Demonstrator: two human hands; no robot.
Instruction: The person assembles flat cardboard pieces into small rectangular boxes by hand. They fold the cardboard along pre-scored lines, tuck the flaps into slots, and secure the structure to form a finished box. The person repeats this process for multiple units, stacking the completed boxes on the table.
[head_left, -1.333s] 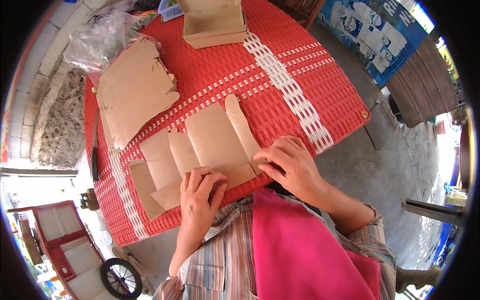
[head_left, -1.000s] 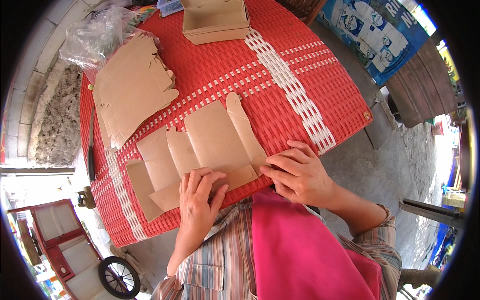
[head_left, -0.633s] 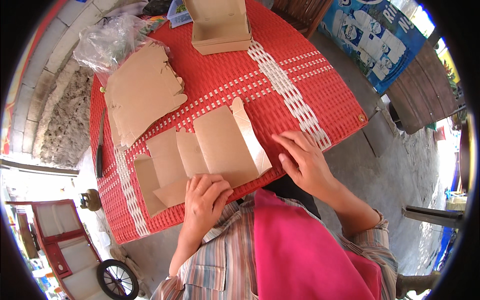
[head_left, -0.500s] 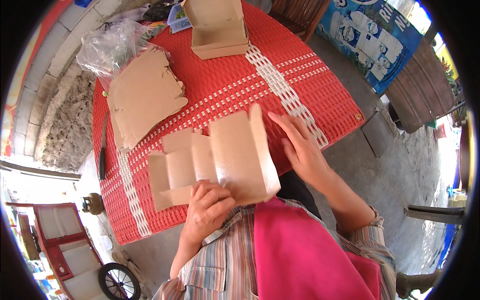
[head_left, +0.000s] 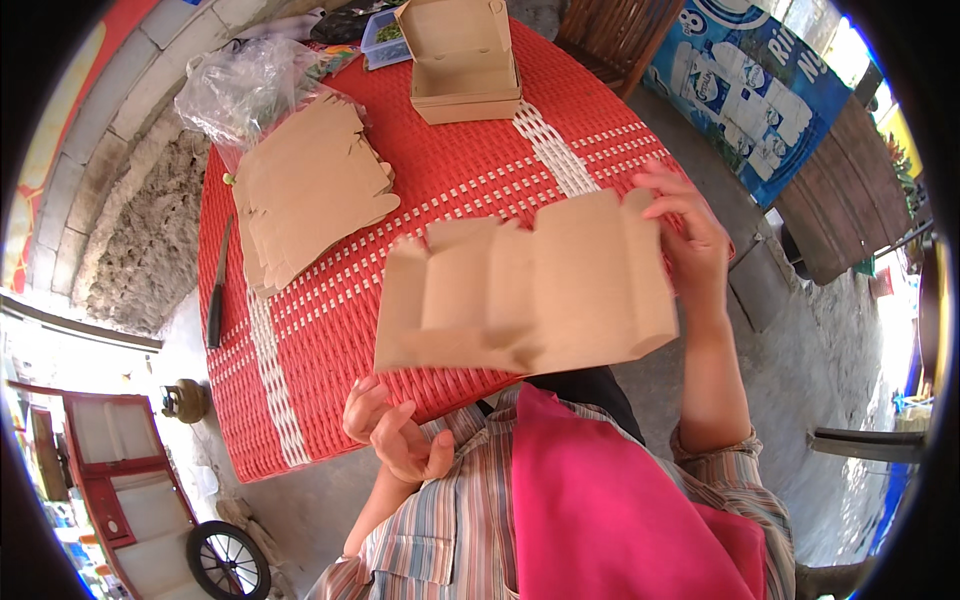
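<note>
A brown cardboard box blank point(head_left: 600, 275), partly folded with its side flaps raised, is tilted above the near edge of the red woven table point(head_left: 330, 365). My right hand point(head_left: 692, 228) grips its right end at the far corner; part of the grip is hidden by the card. Below the blank's near left side is my left hand point(head_left: 398, 430), its half-curled fingers apart and nothing in them. A stack of flat cardboard blanks point(head_left: 310, 195) lies farther left. At the table's far side sits a folded cardboard box point(head_left: 465, 85) with its lid up.
A knife with a black handle point(head_left: 215, 310) lies along the table's left edge. Behind the stack are a crumpled clear plastic bag point(head_left: 245, 90) and a blue plastic container point(head_left: 384, 40) with something green inside. A wooden chair point(head_left: 615, 40) stands beyond the table.
The box blank has shifted right and turned slightly. My left hand has let go of its near edge and moved down, while my right hand has moved away from me and taken its right end.
</note>
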